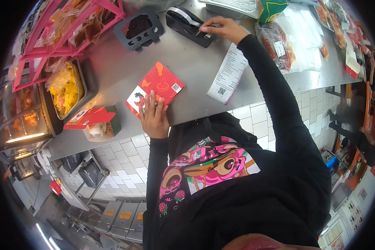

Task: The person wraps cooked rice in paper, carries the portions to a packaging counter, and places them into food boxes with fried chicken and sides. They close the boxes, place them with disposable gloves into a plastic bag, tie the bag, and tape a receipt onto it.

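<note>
A closed red cardboard food box with a printed code on its lid lies on the steel counter before me. My left hand rests flat on its near left part, fingers slightly apart. Farther off, to the right, stands a black tape dispenser. At its cutter end, my right hand pinches the adhesive tape between thumb and fingers; the tape's end is hard to make out. Below my right forearm lies a long printed paper receipt, partly hidden by the sleeve.
An open red box with food inside stands at the left counter edge. Behind it are a metal tray of yellow packets and a pink rack. A grey tablet frame lies at the back. Plastic bags cover the right side.
</note>
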### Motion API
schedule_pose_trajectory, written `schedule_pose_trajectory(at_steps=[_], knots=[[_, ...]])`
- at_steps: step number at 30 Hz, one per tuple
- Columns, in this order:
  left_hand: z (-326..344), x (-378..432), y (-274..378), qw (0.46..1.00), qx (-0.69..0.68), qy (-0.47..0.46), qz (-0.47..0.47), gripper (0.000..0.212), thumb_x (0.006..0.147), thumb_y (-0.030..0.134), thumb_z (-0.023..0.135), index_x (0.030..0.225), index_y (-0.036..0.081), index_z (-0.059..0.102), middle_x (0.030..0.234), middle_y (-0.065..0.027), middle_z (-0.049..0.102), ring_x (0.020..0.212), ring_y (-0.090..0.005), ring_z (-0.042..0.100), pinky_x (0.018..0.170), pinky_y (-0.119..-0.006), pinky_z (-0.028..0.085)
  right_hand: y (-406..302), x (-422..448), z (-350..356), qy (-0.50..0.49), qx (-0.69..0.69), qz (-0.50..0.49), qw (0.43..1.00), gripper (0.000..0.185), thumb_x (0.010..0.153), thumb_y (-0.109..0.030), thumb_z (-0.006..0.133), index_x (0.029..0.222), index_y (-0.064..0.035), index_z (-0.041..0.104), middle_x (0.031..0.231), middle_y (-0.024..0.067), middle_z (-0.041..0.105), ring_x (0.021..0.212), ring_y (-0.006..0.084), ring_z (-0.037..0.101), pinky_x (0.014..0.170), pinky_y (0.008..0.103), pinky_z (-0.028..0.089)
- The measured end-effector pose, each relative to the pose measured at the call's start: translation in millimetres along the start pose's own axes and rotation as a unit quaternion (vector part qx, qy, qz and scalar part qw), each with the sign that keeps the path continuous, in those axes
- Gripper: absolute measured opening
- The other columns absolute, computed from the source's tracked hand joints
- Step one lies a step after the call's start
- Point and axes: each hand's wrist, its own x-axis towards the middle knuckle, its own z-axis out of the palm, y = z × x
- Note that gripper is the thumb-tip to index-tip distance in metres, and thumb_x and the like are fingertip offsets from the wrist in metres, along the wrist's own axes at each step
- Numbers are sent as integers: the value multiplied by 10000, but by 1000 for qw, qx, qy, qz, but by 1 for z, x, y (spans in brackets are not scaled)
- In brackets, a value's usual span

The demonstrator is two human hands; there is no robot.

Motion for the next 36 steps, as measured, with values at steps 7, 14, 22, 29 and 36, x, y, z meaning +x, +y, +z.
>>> schedule_pose_trajectory(at_steps=[7,14,22,29,36], knots=[[2,7,5,999,-12,19,-29,271,864,191,630,1133,155,627,1343,-46,523,1292,-229,437,1058,-422,315,55,-46,2,-43,223,-39,973,196,889,-173,627,944,15,629,1416,112,364,1134,189,554,937,340,494],[5,15,4,999,-9,9,-33,275,890,183,590,1153,104,596,1350,-50,514,1297,-234,429,1064,-427,304,5,-56,45,237,239,-68,939,96,946,-96,511,961,-1,510,954,135,662,802,197,670,623,289,565],[-6,20,5,990,-137,13,-32,510,846,44,518,1348,87,439,1404,-116,435,1301,-282,412,1078,-457,268,-48,-129,186,-98,450,193,866,263,872,-277,658,873,-16,631,735,68,646,582,140,630,491,244,505],[-20,19,-6,993,-35,-109,9,511,867,94,510,1366,193,462,1448,-112,366,1310,-286,378,1055,-485,261,-14,-116,198,-18,151,169,974,368,843,-342,671,771,20,662,620,90,637,496,162,618,444,281,488],[-72,18,-71,968,-251,-10,-16,434,889,103,529,1304,-1,458,1342,-165,466,1213,-320,463,1003,-412,348,-49,-116,191,-113,-332,51,935,427,858,-416,584,660,-44,652,631,149,616,641,323,619,616,426,488]])
